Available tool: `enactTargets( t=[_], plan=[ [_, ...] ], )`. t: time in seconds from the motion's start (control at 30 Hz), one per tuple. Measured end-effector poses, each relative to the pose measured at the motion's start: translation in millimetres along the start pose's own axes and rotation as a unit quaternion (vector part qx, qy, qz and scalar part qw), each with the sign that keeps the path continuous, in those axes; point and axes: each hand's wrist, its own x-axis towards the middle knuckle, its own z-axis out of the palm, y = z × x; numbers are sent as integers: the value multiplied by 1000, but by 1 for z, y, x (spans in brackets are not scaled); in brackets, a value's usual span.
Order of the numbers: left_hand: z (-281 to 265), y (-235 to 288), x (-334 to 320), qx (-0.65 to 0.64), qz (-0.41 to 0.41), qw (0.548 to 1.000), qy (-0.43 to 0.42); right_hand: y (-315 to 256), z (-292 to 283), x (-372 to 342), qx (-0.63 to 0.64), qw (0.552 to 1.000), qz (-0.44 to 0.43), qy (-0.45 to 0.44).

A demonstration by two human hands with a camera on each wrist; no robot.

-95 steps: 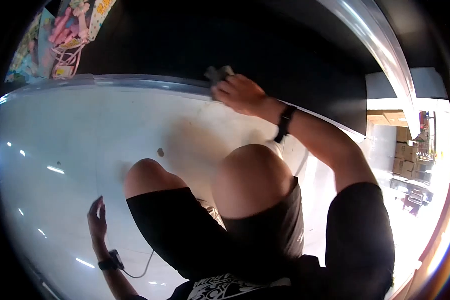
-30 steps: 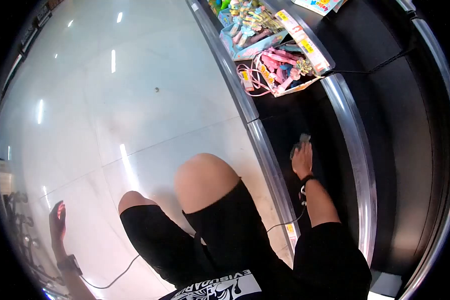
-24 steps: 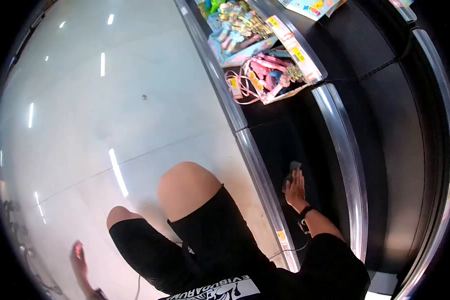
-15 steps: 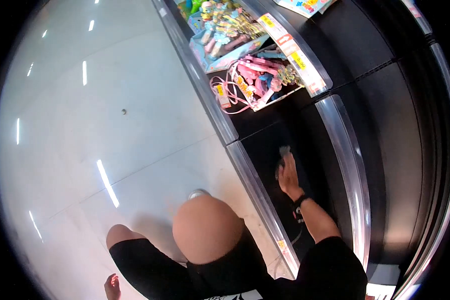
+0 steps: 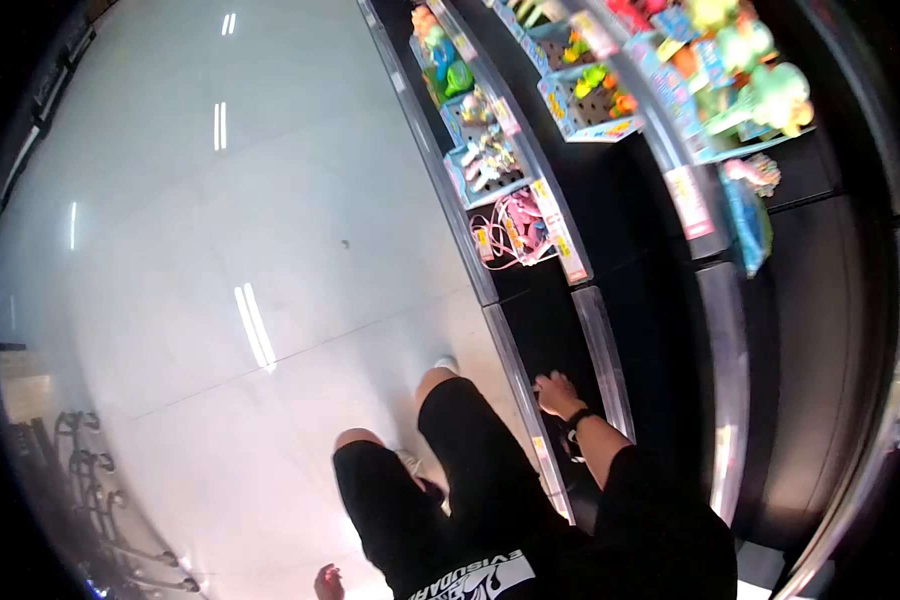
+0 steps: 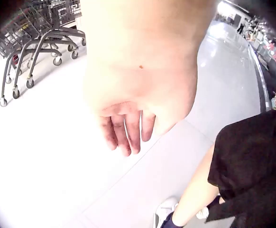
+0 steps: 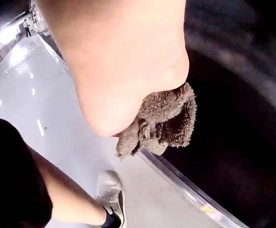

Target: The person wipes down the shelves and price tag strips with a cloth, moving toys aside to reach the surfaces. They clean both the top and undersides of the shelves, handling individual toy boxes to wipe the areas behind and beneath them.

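A crumpled grey-brown cloth (image 7: 169,116) is bunched under my right hand (image 7: 124,66), whose fingers are mostly hidden behind the palm in the right wrist view. In the head view that right hand (image 5: 558,394) is over the lowest black shelf (image 5: 542,335), close to its clear front edge, with the fingers bent. My left hand (image 6: 133,95) hangs over the pale floor with its fingers loosely bent and nothing in them; the head view catches it at the bottom edge (image 5: 329,582).
Boxes of colourful toys (image 5: 490,165) stand farther along the shelves, with a pink-corded box (image 5: 530,225) nearest. Higher shelves (image 5: 725,370) rise at the right. Wheeled carts (image 6: 48,38) stand on the floor at the left. A distant person (image 7: 26,27) is visible.
The head view has shifted, showing more shelves and toy boxes. My right hand has gone from lying flatter on the shelf to bent fingers nearer its front edge.
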Motion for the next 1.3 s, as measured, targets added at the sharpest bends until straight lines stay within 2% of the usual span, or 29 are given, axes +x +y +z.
enactTargets(
  t=[0.03, 0.1, 0.13, 0.17, 0.2, 0.23, 0.3, 0.33, 0.37, 0.4, 0.43, 0.47, 0.5, 0.53, 0.6, 0.67, 0.7, 0.83, 0.87, 0.9, 0.93, 0.97, 1.03, 1.07, 1.1, 1.17, 1.2, 1.23, 1.3],
  plan=[
    [-38, 60, -25, -47, -54, 997, -27, -3, -17, -38, 16, 998, 31, -53],
    [-102, 103, -47, -36, -2, 999, -5, 1, -29, -93, 8, 1000, -10, 21],
    [-104, 97, 3, -50, 95, 994, 30, -10, -70, -133, 52, 995, 53, -61],
    [-150, 153, -1, -54, 81, 995, 7, -19, -94, -176, 27, 998, 55, -26],
    [-120, 128, 43, -59, 83, 995, 0, -21, -73, -144, 5, 998, 59, -6],
    [-171, 260, 56, -47, 84, 995, 21, -17, -87, -173, 7, 997, 76, 6],
    [-190, 256, 89, -228, 112, 967, 0, -31, -114, -205, 30, 996, 83, -13],
    [-217, 340, 118, -231, 96, 966, -62, -32, -90, -199, 102, 986, 119, 58],
    [-246, 391, 119, -191, 151, 966, -92, -44, -93, -202, 138, 978, 117, 102],
    [-230, 375, 125, -175, 172, 966, -81, -26, -83, -189, 160, 970, 120, 136],
    [-277, 446, 117, -1, 256, 962, -94, -63, -64, -178, 209, 961, 121, 137],
    [-299, 477, 115, 38, 266, 960, -79, -85, -66, -183, 266, 949, 118, 122],
    [-308, 485, 117, 55, 272, 958, -78, -95, -87, -183, 303, 941, 101, 110],
    [-329, 471, 119, 40, 274, 957, -81, -102, -26, -137, 343, 923, 111, 133],
    [-346, 419, 117, 45, 248, 966, -47, -130, -60, -137, 301, 941, 108, 105],
    [-427, 420, 139, 147, 167, 972, -76, -227, -188, -143, 262, 960, 93, 8],
    [-459, 412, 149, 220, 107, 965, -98, -261, -230, -123, 197, 979, 46, 35],
    [-486, 353, 171, 188, 96, 967, -143, -280, -282, -98, 228, 973, 30, -5],
    [-482, 358, 161, 206, 75, 961, -169, -266, -280, -95, 201, 978, 29, -55],
    [-512, 386, 233, 194, 67, 964, -171, -302, -327, -57, 211, 961, 79, -162],
    [-507, 398, 236, 225, 107, 952, -176, -298, -313, -56, 180, 978, 49, -93],
    [-514, 411, 256, 261, 147, 937, -183, -311, -357, -71, 137, 977, 104, -125],
    [-522, 455, 327, 271, 175, 931, -170, -314, -378, -62, 220, 958, 157, -91],
    [-517, 510, 323, 290, 168, 930, -148, -300, -379, -70, 222, 959, 154, -87],
    [-540, 609, 407, 245, 209, 936, -145, -337, -419, -38, 233, 953, 164, -100],
    [-541, 635, 426, 176, 287, 936, -106, -339, -417, -52, 251, 950, 159, -94],
    [-547, 740, 454, 176, 306, 930, -105, -346, -434, -34, 256, 950, 164, -71],
    [-547, 725, 473, 167, 340, 921, -85, -349, -432, -39, 259, 952, 161, -36],
    [-546, 862, 496, 190, 417, 886, -68, -357, -432, -4, 209, 956, 205, 14]
  ],
)
